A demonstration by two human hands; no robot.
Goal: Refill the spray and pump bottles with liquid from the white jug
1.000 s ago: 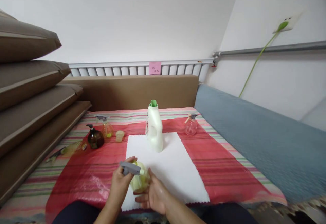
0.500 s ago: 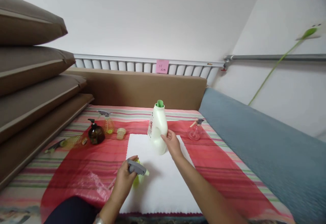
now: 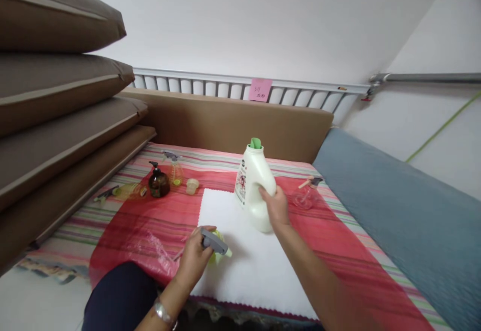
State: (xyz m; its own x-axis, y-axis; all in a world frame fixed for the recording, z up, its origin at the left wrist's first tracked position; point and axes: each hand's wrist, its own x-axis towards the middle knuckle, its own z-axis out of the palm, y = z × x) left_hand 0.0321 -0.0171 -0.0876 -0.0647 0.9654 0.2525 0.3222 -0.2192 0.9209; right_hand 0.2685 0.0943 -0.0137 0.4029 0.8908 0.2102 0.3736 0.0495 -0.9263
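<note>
My left hand (image 3: 197,251) is closed around a yellow-green spray bottle (image 3: 217,257) with a grey trigger head, held over the front left of a white scallop-edged mat (image 3: 255,266). The hand hides part of the bottle. On the mat's far part stands a large pale detergent jug (image 3: 261,185), its mouth uncapped, with something green sticking out of it. The fingers of my right hand (image 3: 276,205) wrap the jug's handle from the right side. Whether the jug's base rests fully on the mat, I cannot tell.
To the left are a dark pump bottle (image 3: 159,183), a clear spray bottle (image 3: 176,170), a small clear cup (image 3: 192,186) and a yellowish spray bottle lying down (image 3: 130,190). A pinkish spray bottle (image 3: 305,196) stands right. Stacked cushions (image 3: 67,77) rise at left.
My right hand has gone from touching the jug's handle to gripping it, and the jug has turned so more of its label shows. My left hand keeps the spray bottle. The view has shifted.
</note>
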